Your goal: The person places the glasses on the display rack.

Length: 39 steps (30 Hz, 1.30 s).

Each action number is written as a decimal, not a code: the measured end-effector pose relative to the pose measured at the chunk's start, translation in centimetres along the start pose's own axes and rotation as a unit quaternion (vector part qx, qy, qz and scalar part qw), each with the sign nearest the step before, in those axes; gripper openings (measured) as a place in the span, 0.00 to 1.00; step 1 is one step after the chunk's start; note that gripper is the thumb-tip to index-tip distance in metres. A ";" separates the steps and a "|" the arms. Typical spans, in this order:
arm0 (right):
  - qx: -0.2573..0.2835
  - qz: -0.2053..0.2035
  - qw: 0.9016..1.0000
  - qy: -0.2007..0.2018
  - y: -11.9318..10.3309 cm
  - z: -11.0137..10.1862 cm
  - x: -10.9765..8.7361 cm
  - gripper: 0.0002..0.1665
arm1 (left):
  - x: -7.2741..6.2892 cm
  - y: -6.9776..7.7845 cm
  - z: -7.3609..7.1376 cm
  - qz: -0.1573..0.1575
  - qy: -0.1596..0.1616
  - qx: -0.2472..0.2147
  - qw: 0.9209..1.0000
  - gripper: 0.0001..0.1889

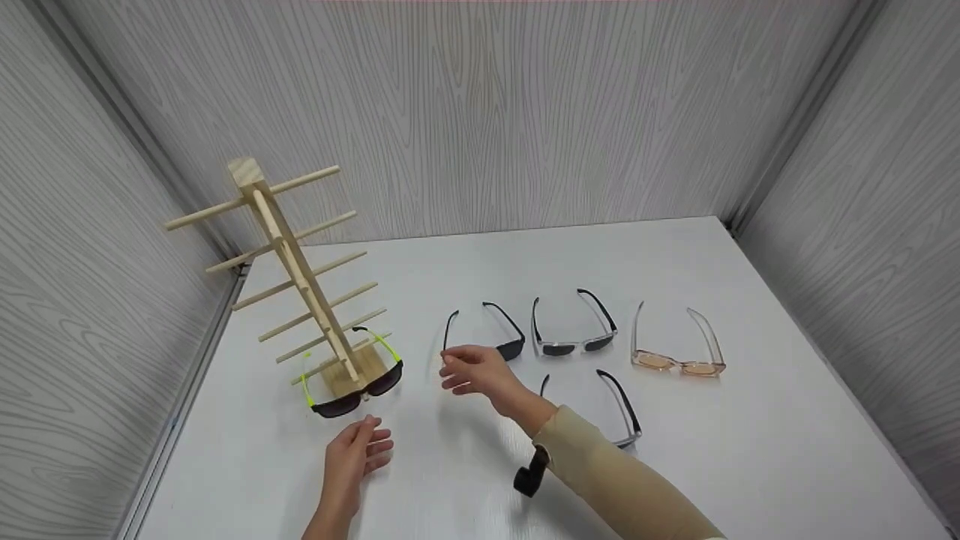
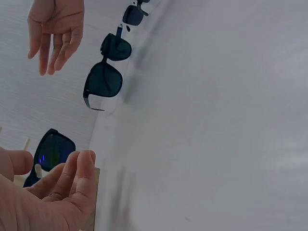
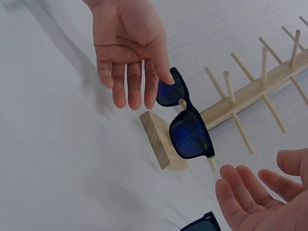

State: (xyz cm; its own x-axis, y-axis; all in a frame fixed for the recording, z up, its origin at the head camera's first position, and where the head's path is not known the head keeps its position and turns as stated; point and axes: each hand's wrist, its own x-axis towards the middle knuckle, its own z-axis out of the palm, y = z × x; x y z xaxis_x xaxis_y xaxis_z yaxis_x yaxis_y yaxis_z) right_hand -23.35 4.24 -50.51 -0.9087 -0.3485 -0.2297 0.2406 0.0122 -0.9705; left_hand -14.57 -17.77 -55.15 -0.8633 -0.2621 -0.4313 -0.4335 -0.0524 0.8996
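Note:
Sunglasses with neon-yellow temples and dark lenses (image 1: 337,406) sit on the lowest part of a wooden peg rack (image 1: 300,277). Just in front of them is my left hand (image 1: 352,455), its fingers loosely extended and holding nothing; in the right wrist view its thumb overlaps one lens (image 3: 190,134), and contact cannot be told. My right hand (image 1: 480,373) hovers over the table with relaxed, slightly bent fingers and an empty palm (image 3: 284,207). It partly covers black sunglasses (image 1: 511,349) lying behind it in the head view. Those glasses show two dark lenses (image 2: 104,80) in the left wrist view.
Clear-framed sunglasses with dark lenses (image 1: 577,346) and orange-tinted glasses (image 1: 679,365) lie to the right, temples spread. Another pair (image 1: 630,409) is partly hidden by the right sleeve (image 1: 615,480). The rack's upper pegs (image 1: 304,180) jut out sideways. Pale panels (image 1: 480,112) enclose the table.

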 end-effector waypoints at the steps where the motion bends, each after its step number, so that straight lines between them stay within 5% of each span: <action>1: -0.001 -0.006 1.000 -0.002 0.0 -0.4 -0.2 0.21 | 0.2 -0.1 0.2 0.008 -0.009 -0.005 1.000 0.30; 9: -0.004 -0.027 1.000 0.000 0.0 -4.2 -1.9 0.25 | -0.6 1.6 2.2 0.026 -0.031 -0.004 0.999 0.25; 30: -0.016 -0.077 0.995 0.069 -1.1 -11.7 -6.8 0.27 | -1.9 2.8 6.7 0.096 -0.119 -0.018 0.988 0.25; 39: -0.014 -0.081 0.990 0.112 -1.0 -14.6 -9.2 0.27 | -2.1 3.3 8.5 0.095 -0.135 -0.010 0.986 0.25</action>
State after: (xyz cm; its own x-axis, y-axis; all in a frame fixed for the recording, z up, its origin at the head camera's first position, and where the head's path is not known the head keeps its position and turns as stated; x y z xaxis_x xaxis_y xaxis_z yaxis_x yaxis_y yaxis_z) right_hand -20.17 21.10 -48.49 -0.9883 -0.1313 -0.0776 0.0783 0.0000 -0.9969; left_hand -16.43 -9.16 -51.83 -0.9669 -0.0027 -0.2551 -0.2547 -0.0463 0.9659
